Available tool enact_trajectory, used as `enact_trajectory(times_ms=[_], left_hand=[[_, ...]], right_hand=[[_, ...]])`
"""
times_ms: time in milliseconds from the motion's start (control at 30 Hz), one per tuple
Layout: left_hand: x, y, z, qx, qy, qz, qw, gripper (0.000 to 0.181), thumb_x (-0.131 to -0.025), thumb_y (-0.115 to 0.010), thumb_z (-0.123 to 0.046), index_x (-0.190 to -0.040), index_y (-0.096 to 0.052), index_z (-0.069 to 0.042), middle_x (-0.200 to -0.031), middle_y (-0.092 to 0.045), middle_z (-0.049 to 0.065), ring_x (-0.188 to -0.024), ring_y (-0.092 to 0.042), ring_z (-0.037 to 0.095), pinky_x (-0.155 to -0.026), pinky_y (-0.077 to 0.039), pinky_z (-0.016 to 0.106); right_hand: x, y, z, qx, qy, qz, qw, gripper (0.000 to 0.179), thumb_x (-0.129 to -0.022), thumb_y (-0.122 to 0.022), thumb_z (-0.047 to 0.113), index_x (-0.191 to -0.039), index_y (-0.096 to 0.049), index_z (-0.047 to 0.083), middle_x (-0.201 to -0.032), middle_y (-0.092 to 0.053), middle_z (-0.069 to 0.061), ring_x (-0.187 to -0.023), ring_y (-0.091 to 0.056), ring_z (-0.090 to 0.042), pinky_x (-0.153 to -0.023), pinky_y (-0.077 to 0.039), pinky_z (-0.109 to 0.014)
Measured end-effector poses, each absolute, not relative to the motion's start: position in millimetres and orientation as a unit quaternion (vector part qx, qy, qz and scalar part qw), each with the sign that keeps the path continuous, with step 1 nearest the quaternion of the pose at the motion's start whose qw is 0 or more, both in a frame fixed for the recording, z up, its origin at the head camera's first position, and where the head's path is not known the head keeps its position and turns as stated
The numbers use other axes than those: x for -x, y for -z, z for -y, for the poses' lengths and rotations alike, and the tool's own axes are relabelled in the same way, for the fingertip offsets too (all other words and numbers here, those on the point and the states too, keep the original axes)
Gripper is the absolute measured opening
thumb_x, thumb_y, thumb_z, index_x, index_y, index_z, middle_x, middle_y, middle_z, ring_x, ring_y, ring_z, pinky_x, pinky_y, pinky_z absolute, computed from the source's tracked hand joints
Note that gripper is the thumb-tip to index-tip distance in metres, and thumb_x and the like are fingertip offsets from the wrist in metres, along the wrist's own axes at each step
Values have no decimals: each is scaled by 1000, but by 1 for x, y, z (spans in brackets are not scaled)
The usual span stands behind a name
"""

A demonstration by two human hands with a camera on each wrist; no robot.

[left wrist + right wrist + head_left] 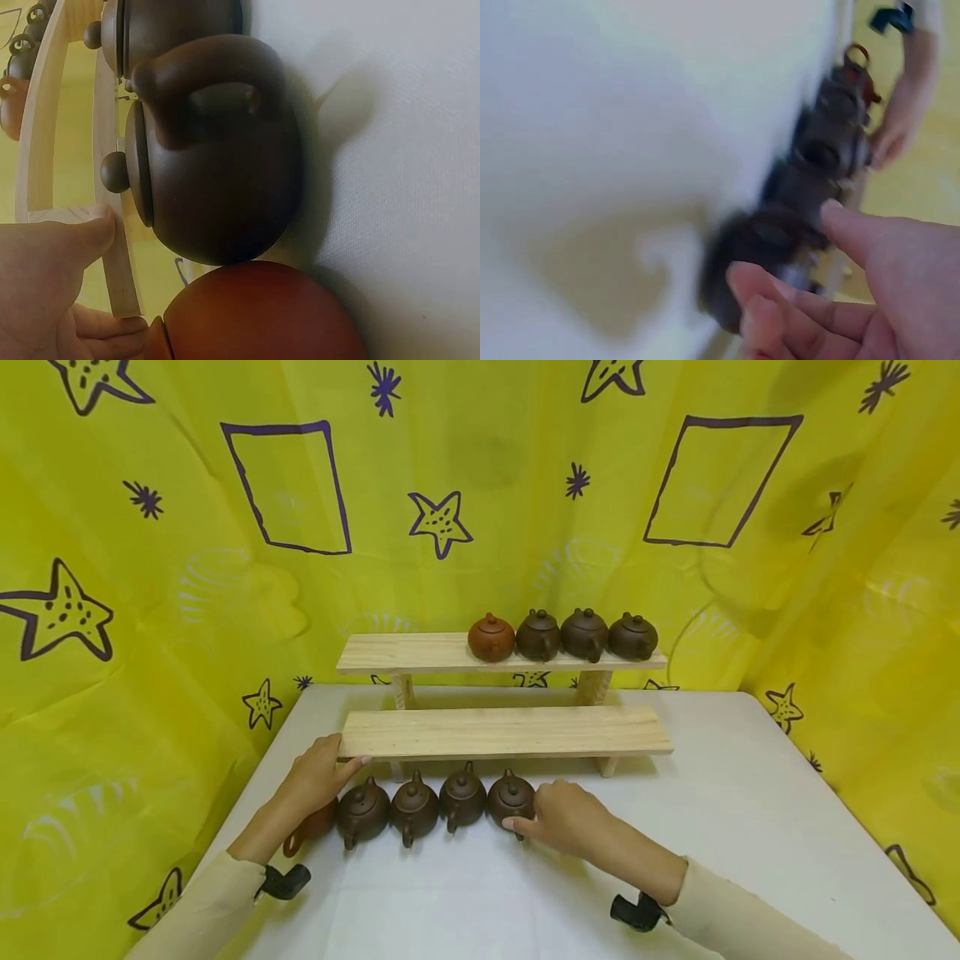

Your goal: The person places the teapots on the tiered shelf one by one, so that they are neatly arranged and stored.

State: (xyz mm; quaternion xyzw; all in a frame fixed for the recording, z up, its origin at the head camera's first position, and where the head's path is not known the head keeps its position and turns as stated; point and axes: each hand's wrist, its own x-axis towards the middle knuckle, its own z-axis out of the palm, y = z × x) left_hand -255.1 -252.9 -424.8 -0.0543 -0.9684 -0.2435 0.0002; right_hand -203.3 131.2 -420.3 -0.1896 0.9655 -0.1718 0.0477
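Observation:
At the left end of the lower wooden shelf (510, 732), my left hand (315, 774) grips the board's edge, thumb on one face and fingers past the end. Beneath that arm a reddish-brown teapot (262, 315) is partly hidden. Beside it a row of several dark brown teapots runs to the right along the shelf's front, handles toward me; the closest in the left wrist view is a dark teapot (225, 180). My right hand (566, 817) is at the rightmost dark teapot (510, 797), thumb overlapping its front. The right wrist view, blurred, shows thumb and fingers parted.
Behind stands a higher wooden shelf (405, 652) bearing an orange-brown teapot (491, 639) and three dark teapots (585, 633) toward its right end. Both boards rest on wooden legs on a white table (750, 827). A yellow patterned curtain (510, 527) encloses the back and sides.

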Motion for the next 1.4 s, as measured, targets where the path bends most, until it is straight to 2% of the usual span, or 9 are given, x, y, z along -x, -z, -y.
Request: enact_trajectory(times_ms=[67,200,333,500,733,900,1033,1200,1400], left_hand=[[255,424,252,56,243,968,1,76,-106,-64,-39,-149,-38,19,-140,-52,40,-131,-52,56,-108,-43,67],[255,421,252,58,242,969,3,76,-106,-64,-40,-148,-40,18,-139,-53,40,-130,-53,55,-107,-44,67],[256,422,252,58,240,969,2,76,-106,-64,-39,-148,-39,19,-140,-52,40,-131,-52,56,-108,-44,67],[257,425,252,54,241,969,0,75,-106,-64,-38,-149,-39,18,-141,-52,40,-133,-52,57,-109,-43,68],[257,426,251,57,238,970,0,76,-107,-63,-39,-149,-39,19,-140,-52,41,-132,-52,57,-108,-43,68],[256,424,252,56,239,969,3,75,-107,-64,-39,-148,-39,19,-140,-52,41,-132,-52,58,-108,-43,68],[255,424,253,55,242,969,0,76,-107,-63,-39,-149,-38,19,-140,-52,41,-132,-52,57,-108,-43,68],[255,426,253,52,240,969,-2,77,-107,-63,-39,-150,-37,19,-142,-50,42,-133,-50,58,-109,-42,68],[256,426,253,52,239,970,-6,78,-106,-63,-39,-150,-37,19,-141,-50,41,-133,-51,58,-109,-43,68]], right_hand=[[195,428,-132,187,169,-967,37,64,-95,-75,50,-52,-40,18,-55,-36,7,-52,-35,-10,-50,-31,-28],[187,437,-136,184,184,-965,12,55,-97,-74,34,-55,-43,17,-55,-37,7,-52,-34,-8,-47,-28,-26],[183,443,-140,178,195,-964,10,41,-97,-71,24,-62,-51,15,-57,-43,6,-53,-39,-10,-48,-31,-26],[183,457,-141,179,223,-958,34,34,-101,-71,25,-73,-58,10,-60,-47,3,-53,-44,-11,-47,-33,-25],[183,468,-142,198,250,-948,7,28,-102,-70,19,-80,-59,7,-60,-46,3,-51,-44,-9,-46,-34,-22],[183,469,-144,219,262,-940,-4,23,-104,-67,16,-86,-62,3,-62,-51,1,-52,-47,-8,-47,-39,-21],[183,469,-145,230,273,-934,-8,23,-105,-66,15,-86,-62,2,-63,-53,2,-53,-47,-5,-49,-41,-20],[184,471,-146,232,290,-929,0,26,-106,-65,16,-83,-61,3,-62,-48,5,-51,-43,-2,-48,-38,-16],[184,473,-145,220,284,-933,-7,28,-105,-67,19,-82,-60,4,-62,-47,5,-51,-43,-3,-48,-38,-18]])
